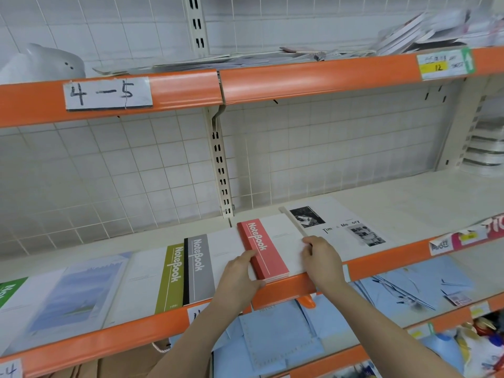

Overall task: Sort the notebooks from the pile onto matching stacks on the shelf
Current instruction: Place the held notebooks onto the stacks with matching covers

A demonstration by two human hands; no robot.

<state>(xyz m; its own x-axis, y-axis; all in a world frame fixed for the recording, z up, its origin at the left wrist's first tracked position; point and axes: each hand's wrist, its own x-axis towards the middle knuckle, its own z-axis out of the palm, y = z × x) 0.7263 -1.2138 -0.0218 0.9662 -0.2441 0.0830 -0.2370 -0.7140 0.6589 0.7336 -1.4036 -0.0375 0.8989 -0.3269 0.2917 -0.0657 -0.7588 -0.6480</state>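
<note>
A stack of red-spined notebooks [278, 241] lies on the middle shelf [409, 205] near its front edge. My left hand [240, 276] grips the stack's left spine side, thumb under the front corner. My right hand [324, 260] presses on the stack's right edge with curled fingers. To the left lie a grey-spined notebook stack [199, 266], an olive-spined one [169, 276], a pale landscape-cover stack [73, 290] and a green-spined one [11, 290]. To the right lies a white photo-cover notebook [351, 227]. A loose pile of notebooks [414, 31] sits on the top shelf.
The orange shelf lip [381, 261] runs along the front under my hands. The shelf below holds light blue envelopes [281, 336]. A vertical slotted upright [221, 165] splits the tiled back wall. A paper label reading 4-5 [106, 92] is taped to the upper shelf edge.
</note>
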